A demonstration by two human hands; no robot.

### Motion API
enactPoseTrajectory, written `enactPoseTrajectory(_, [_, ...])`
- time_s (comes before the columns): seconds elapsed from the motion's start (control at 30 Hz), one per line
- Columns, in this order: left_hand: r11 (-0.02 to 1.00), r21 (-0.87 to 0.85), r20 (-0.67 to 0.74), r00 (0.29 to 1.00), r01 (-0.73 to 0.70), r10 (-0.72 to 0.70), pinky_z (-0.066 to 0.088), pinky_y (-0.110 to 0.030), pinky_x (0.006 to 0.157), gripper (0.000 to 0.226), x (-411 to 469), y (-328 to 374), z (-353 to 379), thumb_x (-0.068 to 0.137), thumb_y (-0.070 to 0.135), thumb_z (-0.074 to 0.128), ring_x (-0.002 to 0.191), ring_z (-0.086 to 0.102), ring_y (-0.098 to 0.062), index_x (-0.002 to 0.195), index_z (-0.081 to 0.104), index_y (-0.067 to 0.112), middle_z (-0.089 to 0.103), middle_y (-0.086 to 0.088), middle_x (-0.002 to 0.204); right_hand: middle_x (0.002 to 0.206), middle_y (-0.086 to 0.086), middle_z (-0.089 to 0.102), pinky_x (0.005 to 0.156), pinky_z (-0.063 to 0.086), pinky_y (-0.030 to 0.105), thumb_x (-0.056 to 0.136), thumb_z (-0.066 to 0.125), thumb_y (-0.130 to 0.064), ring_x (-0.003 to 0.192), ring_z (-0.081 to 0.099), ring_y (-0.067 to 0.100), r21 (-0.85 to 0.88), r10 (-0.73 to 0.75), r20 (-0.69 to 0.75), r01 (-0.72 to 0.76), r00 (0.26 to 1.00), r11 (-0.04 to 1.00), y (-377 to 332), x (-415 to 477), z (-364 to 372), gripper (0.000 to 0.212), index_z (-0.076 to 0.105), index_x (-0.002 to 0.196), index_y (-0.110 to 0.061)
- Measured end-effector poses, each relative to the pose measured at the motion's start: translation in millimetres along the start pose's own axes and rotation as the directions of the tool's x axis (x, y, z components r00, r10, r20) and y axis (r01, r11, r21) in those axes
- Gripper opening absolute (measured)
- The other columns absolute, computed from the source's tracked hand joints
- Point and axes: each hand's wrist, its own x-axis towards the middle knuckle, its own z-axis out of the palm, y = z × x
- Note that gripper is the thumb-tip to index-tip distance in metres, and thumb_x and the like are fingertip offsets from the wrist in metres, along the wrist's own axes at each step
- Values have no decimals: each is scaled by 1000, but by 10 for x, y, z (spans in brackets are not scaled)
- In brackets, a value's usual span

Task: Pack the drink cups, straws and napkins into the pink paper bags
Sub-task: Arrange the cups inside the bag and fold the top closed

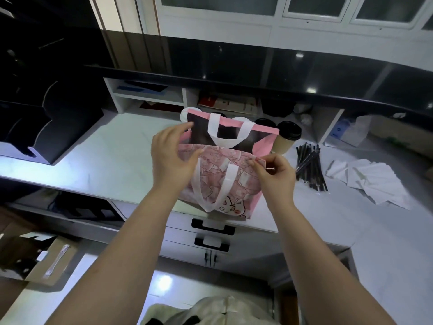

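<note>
Head view: pink bag (236,181) upright, mouth upward; right hand (276,174) pinches its rim.

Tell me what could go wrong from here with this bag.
1. The pink bag stands at the front edge of the counter and seems to overhang it; a cup's weight might tip it off.
2. Only the left hand and the right hand, pinching the rim, keep its mouth open; releasing either could let it fold shut.
3. The lidded cup stands close behind the bag's right corner; tugging the bag may topple it.
</note>
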Motion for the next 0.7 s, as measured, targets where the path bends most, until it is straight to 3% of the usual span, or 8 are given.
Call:
enactPoseTrajectory(0.1, [917, 84, 187, 910, -390, 370, 34, -35, 99, 42, 30, 302, 200, 80, 31, 76, 115, 47, -17, 120, 67, 27, 65, 9, 121, 75, 1, 64, 75, 55, 45, 75, 81, -6, 71, 56, 12, 2, -5, 55, 5, 998, 1000, 9, 31, -67, 20, 67, 75, -20])
enactPoseTrajectory(0.2, [826, 92, 430, 771, -556, 471, 24, -37, 96, 38, 50, 549, 440, 82, 24, 73, 118, 47, -21, 120, 68, 28, 65, 11, 125, 77, -1, 67, 79, 55, 45, 77, 77, -1, 74, 58, 14, 7, -27, 162, 26, 986, 1000, 17, 31, -171, 28, 71, 80, -28])
enactPoseTrajectory(0.33, [844, 83, 590, 709, -530, 387, 19, -36, 98, 25, 119, 674, 541, 87, 29, 68, 119, 42, -17, 112, 72, 33, 64, 20, 120, 85, 7, 71, 76, 58, 44, 75, 76, 5, 77, 65, 18, 27, 27, 302, -37, 953, 999, 73, 24, -370, 30, 72, 91, -20])
enactPoseTrajectory(0.43, [845, 85, 657, 667, -528, 351, 22, -39, 101, 13, 99, 696, 600, 87, 38, 68, 117, 41, -15, 98, 73, 37, 65, 21, 108, 87, 3, 72, 77, 57, 40, 68, 82, 3, 81, 67, 20, 6, 43, 281, -47, 959, 999, 190, -30, -501, 35, 72, 90, -23])
enactPoseTrajectory(0.57, [899, 131, 668, 707, -419, 232, 25, -37, 101, 8, 55, 709, 629, 86, 37, 68, 118, 36, -24, 94, 70, 39, 51, 12, 108, 86, -10, 69, 78, 55, 32, 62, 89, -9, 82, 64, 15, -105, 80, 210, -59, 974, 993, 477, -181, -620, 35, 67, 86, -23])
enactPoseTrajectory(0.7, [902, 96, 632, 726, -421, 272, 21, -34, 97, 13, 74, 702, 568, 88, 26, 68, 112, 42, -15, 97, 72, 34, 57, 19, 95, 93, -2, 65, 76, 55, 29, 68, 88, -18, 86, 62, 17, -304, 256, 218, -183, 942, 935, 870, -407, -602, 36, 60, 90, -23])
